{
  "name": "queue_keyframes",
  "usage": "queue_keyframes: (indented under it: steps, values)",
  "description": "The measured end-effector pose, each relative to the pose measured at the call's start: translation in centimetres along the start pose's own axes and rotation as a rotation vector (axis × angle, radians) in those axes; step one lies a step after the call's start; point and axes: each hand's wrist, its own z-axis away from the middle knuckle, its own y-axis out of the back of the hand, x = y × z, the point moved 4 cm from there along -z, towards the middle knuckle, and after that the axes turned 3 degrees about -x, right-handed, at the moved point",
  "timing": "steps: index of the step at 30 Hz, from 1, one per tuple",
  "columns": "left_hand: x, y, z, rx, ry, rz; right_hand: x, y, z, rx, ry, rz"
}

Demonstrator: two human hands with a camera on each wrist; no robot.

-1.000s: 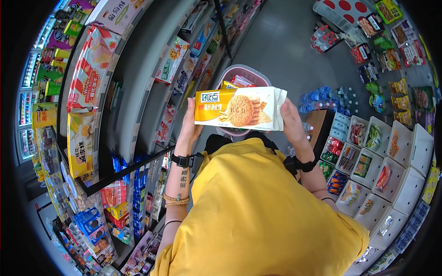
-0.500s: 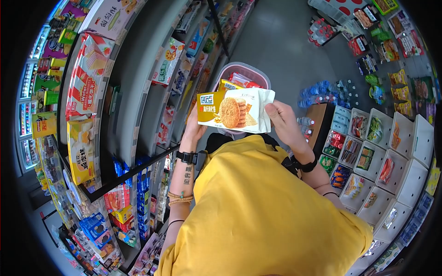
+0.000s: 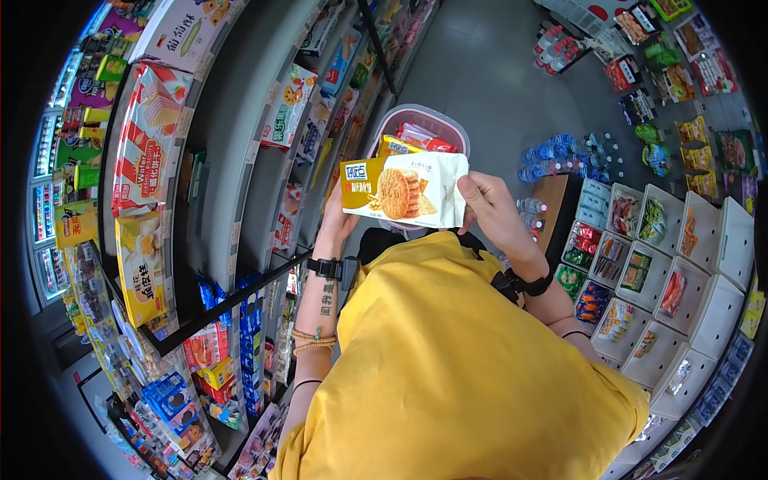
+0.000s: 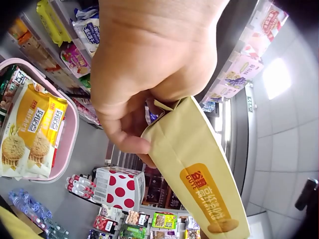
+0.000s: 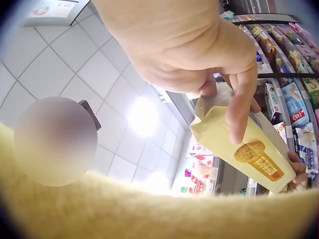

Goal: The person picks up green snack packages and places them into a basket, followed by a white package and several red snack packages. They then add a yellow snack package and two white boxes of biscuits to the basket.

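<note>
biscuit packet [image 3: 405, 192] found suspended, printed front showing, just beyond the yellow shirt [image 3: 480, 352], left hand [image 3: 340, 218] gripping its left end and right hand [image 3: 492, 208] pinching its right end, with pink basket [image 3: 438, 122] holding further packets [image 4: 22, 134] on the far side, grey shelving [image 3: 228, 160] left and white bins [image 3: 712, 316] right.

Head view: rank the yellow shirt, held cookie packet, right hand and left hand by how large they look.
1. Yellow shirt
2. Cookie packet
3. Right hand
4. Left hand, partly hidden behind the packet
</note>
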Motion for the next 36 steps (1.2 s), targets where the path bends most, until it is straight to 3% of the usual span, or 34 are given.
queue_keyframes:
  steps: [10, 13, 16, 17, 21, 23, 29, 34, 36]
  values:
    - [-0.1, 3.1, -1.0, 0.035, 0.052, -0.033, 2.6, 0.5, -1.9, -0.017, -0.065, -0.015]
    - [-0.1, 3.5, -0.6, 0.047, 0.142, -0.040, 7.4, 3.0, -3.8, -0.056, -0.163, 0.174]
    - [-2.2, 6.1, -0.6, -0.012, 0.284, -0.107, 12.5, 4.5, -4.4, -0.096, -0.270, 0.005]
    - [-3.5, 7.6, -0.7, -0.053, 0.328, -0.121, 14.8, 5.4, -4.3, -0.189, -0.372, 0.003]
    - [-5.6, 9.6, 0.2, -0.072, 0.466, -0.217, 24.8, 6.2, -3.9, -0.151, -0.443, -0.247]
    - [-6.4, 10.6, -0.1, -0.072, 0.519, -0.217, 26.5, 5.3, -3.4, -0.118, -0.438, -0.262]
    - [-8.4, 13.8, -3.3, 0.009, 0.482, -0.323, 30.6, 3.8, -3.7, 0.035, -0.398, -0.019]
    - [-8.3, 15.2, -8.1, 0.161, 0.365, -0.380, 32.2, 3.6, -5.2, 0.211, -0.402, -0.173]
    - [-7.7, 13.9, -9.5, 0.106, 0.235, -0.266, 32.9, 4.1, -6.2, 0.264, -0.388, -0.218]
